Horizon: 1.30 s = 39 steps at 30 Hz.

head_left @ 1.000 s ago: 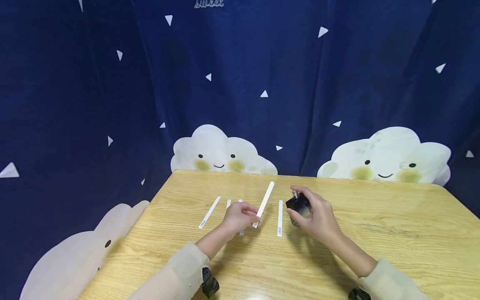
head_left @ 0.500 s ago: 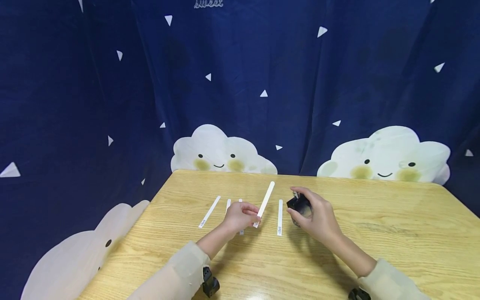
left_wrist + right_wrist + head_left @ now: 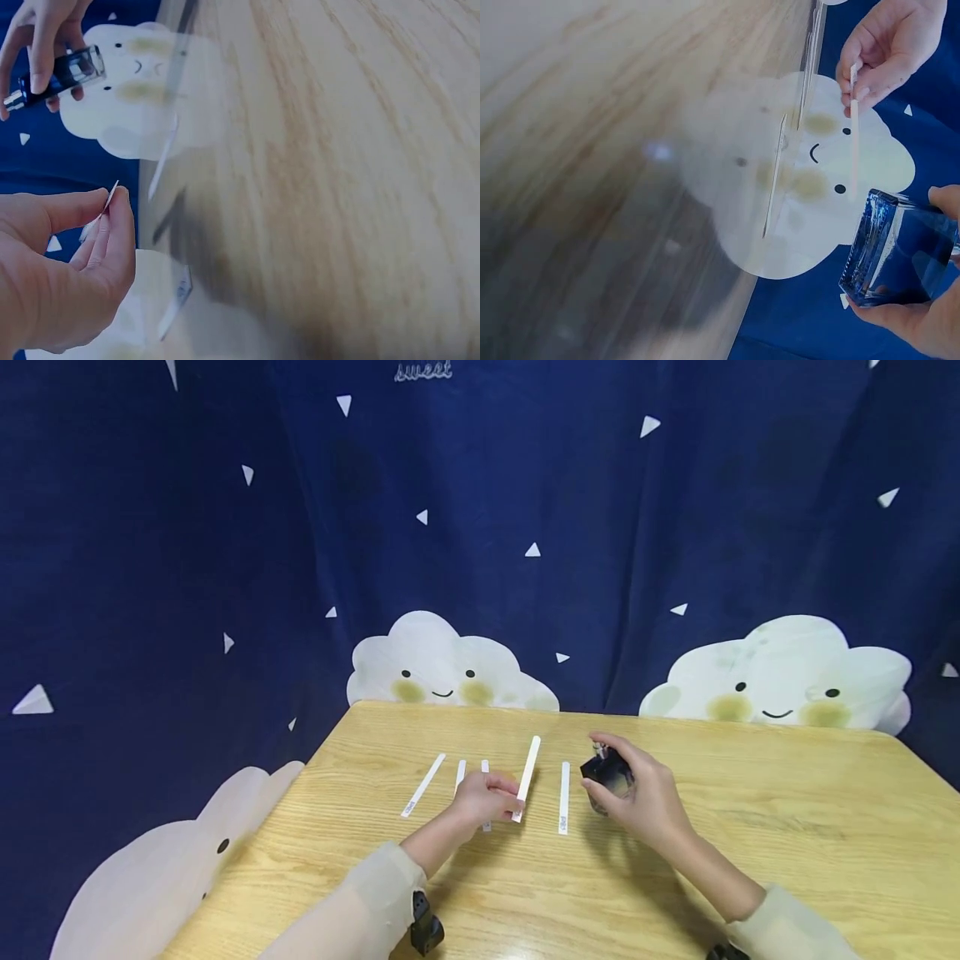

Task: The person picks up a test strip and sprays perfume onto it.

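Note:
In the head view my left hand (image 3: 483, 799) pinches a white paper test strip (image 3: 529, 768) near its lower, printed end. Its free end points up and away, above the table. My right hand (image 3: 651, 797) holds a dark glass perfume bottle (image 3: 609, 772) to the right of the strip, with a fingertip on the sprayer (image 3: 598, 748). From the left wrist, thumb and fingers (image 3: 118, 225) meet on the strip, and the bottle (image 3: 73, 70) is off the table. The right wrist view shows the bottle's thick clear base (image 3: 874, 240) facing the camera.
Several white strips lie on the wooden table (image 3: 750, 827): one slanted strip (image 3: 423, 785) at far left, others partly behind the left hand, and one strip (image 3: 564, 797) between the hands. A blue curtain (image 3: 480, 527) with clouds hangs behind the table's back edge.
The held strip has tipped, its free end lower and a little to the left. The whole head view has shifted slightly. Both grips look the same, and the bottle stays beside the strip.

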Motion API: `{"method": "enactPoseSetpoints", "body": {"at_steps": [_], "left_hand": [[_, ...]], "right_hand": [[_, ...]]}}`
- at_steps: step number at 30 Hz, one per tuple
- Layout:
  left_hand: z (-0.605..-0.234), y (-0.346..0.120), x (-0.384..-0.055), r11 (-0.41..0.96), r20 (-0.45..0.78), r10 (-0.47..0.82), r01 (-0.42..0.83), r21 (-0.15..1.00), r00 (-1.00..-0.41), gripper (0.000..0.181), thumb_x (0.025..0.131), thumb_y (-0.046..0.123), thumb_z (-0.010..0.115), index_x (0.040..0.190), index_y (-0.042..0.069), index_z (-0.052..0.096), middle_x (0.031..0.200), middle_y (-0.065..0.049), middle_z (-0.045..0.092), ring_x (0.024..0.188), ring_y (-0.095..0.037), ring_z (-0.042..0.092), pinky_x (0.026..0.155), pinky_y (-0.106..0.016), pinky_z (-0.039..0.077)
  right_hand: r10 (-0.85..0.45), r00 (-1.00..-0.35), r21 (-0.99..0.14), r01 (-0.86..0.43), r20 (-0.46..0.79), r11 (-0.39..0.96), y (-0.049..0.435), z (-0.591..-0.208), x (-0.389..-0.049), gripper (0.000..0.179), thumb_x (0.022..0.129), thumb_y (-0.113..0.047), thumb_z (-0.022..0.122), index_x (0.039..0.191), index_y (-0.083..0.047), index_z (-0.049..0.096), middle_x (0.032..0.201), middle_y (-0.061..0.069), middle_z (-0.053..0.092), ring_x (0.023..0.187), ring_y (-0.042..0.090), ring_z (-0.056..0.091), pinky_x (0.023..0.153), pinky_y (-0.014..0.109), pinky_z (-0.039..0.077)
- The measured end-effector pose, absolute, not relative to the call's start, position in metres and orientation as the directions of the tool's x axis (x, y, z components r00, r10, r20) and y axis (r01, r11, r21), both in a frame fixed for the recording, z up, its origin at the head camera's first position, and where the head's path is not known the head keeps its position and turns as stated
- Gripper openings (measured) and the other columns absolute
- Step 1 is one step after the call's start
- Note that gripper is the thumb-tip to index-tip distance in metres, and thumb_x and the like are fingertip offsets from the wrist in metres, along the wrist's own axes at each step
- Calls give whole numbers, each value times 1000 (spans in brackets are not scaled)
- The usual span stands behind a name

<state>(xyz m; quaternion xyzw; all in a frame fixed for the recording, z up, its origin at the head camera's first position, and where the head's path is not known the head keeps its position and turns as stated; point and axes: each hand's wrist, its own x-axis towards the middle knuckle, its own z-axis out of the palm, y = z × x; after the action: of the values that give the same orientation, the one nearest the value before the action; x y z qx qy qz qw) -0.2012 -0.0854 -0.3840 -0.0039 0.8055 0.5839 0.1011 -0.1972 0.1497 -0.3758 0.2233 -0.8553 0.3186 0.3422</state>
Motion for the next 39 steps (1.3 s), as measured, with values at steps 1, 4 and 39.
{"method": "enactPoseSetpoints", "body": {"at_steps": [1,4,39], "left_hand": [[-386,-85,-202,318,-178,107,-136,938,-978,22,82,1,71,103,-4,65,96,-16,70,80,-18,70,78,-31,60],[-390,-85,-203,329,-199,87,-160,931,-976,23,83,3,71,103,-5,65,96,-15,70,80,-19,70,79,-31,60],[-388,-74,-204,302,-227,129,-179,936,-965,21,85,0,67,103,-10,63,99,-22,70,91,-31,71,80,-31,60]], "right_hand": [[-165,-667,-394,-602,727,695,150,-377,-197,60,70,-16,85,125,-16,62,118,5,70,107,23,67,89,5,43],[-178,-667,-386,-604,724,697,151,-379,-197,61,70,-17,85,125,-16,61,119,4,70,108,23,67,89,11,47],[-204,-667,-383,-620,716,685,156,-373,-191,61,70,-15,85,126,-16,60,121,3,69,110,22,66,89,17,51]]}}
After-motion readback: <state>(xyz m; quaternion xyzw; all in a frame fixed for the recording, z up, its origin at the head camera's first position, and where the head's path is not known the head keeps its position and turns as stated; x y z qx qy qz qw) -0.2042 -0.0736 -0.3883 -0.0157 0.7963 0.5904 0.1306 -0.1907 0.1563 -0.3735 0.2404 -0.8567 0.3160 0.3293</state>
